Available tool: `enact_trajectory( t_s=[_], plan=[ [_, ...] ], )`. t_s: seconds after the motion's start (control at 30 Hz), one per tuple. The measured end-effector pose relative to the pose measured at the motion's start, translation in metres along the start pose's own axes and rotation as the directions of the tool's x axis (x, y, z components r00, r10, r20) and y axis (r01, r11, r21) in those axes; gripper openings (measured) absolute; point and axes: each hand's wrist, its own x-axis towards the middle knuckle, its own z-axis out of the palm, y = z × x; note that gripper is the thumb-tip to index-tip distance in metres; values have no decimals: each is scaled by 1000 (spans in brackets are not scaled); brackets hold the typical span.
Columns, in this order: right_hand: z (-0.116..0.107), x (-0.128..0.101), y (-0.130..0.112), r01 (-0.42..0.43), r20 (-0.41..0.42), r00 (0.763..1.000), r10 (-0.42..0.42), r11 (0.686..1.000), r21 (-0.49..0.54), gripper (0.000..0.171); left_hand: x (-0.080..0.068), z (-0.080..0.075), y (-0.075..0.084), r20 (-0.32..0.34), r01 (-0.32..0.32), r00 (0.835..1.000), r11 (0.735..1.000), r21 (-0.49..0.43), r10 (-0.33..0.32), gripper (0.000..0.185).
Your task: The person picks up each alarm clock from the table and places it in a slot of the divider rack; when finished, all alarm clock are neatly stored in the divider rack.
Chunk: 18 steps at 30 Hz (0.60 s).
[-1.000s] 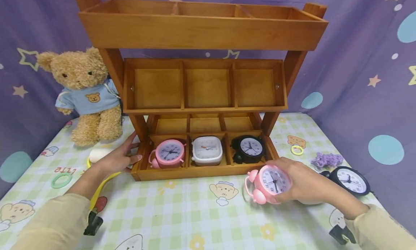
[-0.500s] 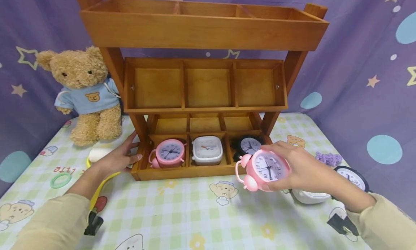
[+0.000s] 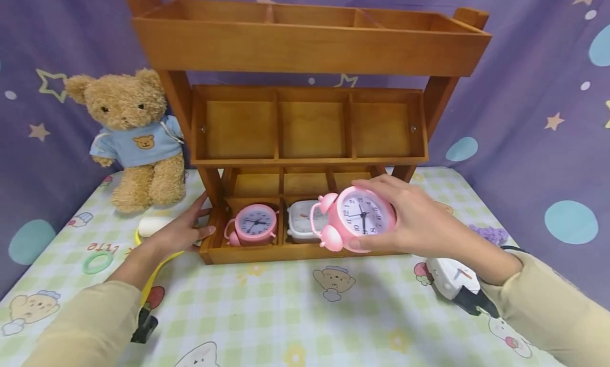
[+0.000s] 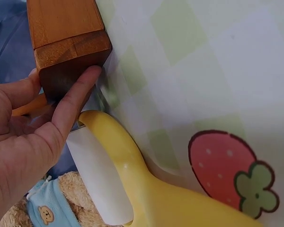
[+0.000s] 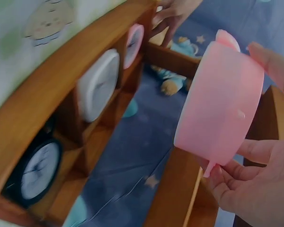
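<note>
Pink round twin-bell alarm clock (image 3: 364, 218) is hanging in the air just right of the frame's centre, in front of a brown wooden three-tier rack (image 3: 310, 49). Around it, a tan plush teddy bear in a light-blue top (image 3: 135, 139) is filling the left side, while a pale green ring (image 3: 97, 262) and a yellow-handled tool with a white cylinder (image 3: 152, 225) are lying on the checked tablecloth (image 3: 248, 314) at lower left. A white square-faced clock (image 3: 450, 277) is lying at lower right, partly covered by the right forearm, and a purple fuzzy bundle (image 3: 491, 233) is lying just beyond. The held clock is blocking the head view of the lower tray's right compartment.

The right hand (image 3: 412, 216) is grasping the pink clock between thumb and fingers at the frame's right of its dial; its bells and handle are pointing left and its dial is facing the head camera. The left hand (image 3: 178, 234) is resting extended fingers against the rack's lower left end.

In the lower tray (image 3: 267, 254), a second pink twin-bell clock (image 3: 257, 224) is occupying the left compartment, a white rounded-square clock (image 3: 301, 224) the middle one, and a black round clock (image 5: 40, 170) the right one.
</note>
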Motion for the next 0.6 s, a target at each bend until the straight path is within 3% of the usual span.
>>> enact_trajectory(
  t_s=[0.23, 0.6],
  plan=[
    [0, 33, -26, 34, -43, 999, -31, 997, 72, 87, -2, -1, 0, -4, -12, 1000, 1000, 19, 12, 90],
    [6, 89, -54, 121, -129, 986, -109, 989, 87, 93, -3, 2, 1, -14, -49, 999, 998, -36, 49, 89]
  ],
)
